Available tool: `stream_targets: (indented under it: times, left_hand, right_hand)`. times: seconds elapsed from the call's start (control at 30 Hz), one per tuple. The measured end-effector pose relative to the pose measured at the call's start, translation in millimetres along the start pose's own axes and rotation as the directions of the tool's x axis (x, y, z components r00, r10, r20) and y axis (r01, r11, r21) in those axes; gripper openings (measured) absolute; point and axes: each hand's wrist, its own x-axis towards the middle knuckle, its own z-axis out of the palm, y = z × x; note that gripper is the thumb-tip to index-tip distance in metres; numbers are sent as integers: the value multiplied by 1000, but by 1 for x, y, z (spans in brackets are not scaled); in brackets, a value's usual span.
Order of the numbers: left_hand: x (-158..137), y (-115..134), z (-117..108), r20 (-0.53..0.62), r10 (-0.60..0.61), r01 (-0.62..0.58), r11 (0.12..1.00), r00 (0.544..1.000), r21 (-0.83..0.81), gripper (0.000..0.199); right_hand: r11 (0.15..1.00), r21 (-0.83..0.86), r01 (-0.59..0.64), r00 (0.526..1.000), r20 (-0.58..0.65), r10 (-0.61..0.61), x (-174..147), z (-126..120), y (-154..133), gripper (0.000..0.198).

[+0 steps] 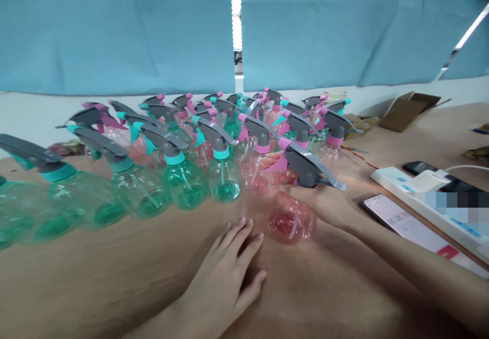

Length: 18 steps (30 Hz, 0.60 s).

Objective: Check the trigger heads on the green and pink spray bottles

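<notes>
My left hand point(225, 270) lies on the wooden table, palm down, its fingers stretched and slightly spread, holding nothing. Right of it is a clear pink spray bottle point(292, 222) with a grey head and pink nozzle. My right hand point(301, 195) is around the neck of this bottle and covers its collar; its fingers show partly behind the pink trigger. Just beyond stands another pink spray bottle point(262, 148). A green spray bottle point(224, 176) with a turquoise collar stands ahead of my left hand.
Green spray bottles point(141, 189) form a row to the left, with more pink and green ones behind. At the right lie a phone point(401, 222), a white power strip point(431, 206) and a dark device point(420, 168). Behind are an open cardboard box point(407, 112) and a blue curtain point(153, 33).
</notes>
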Motion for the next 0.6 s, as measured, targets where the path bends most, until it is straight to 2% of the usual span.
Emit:
stream_targets:
  times: [0.13, 0.27, 0.4, 0.6]
  left_hand:
    - [0, 0, -1, -2, 3, -3, 1000, 1000, -1, 46]
    - [0, 1, -2, -5, -2, 2, 1000, 1000, -3, 46]
    - [1, 1, -2, -17, 3, -3, 1000, 1000, -14, 46]
    - [1, 0, 0, -19, 5, -6, 1000, 1000, -15, 46]
  right_hand:
    - [998, 41, -49, 999, 16, 48, 0, 1, -1, 6]
    - [995, 56, -87, 996, 33, 85, 1, 0, 2, 18]
    - [996, 68, -64, 997, 41, 61, 1, 1, 4, 6]
    - [997, 72, -11, 999, 31, 9, 1, 1, -2, 8]
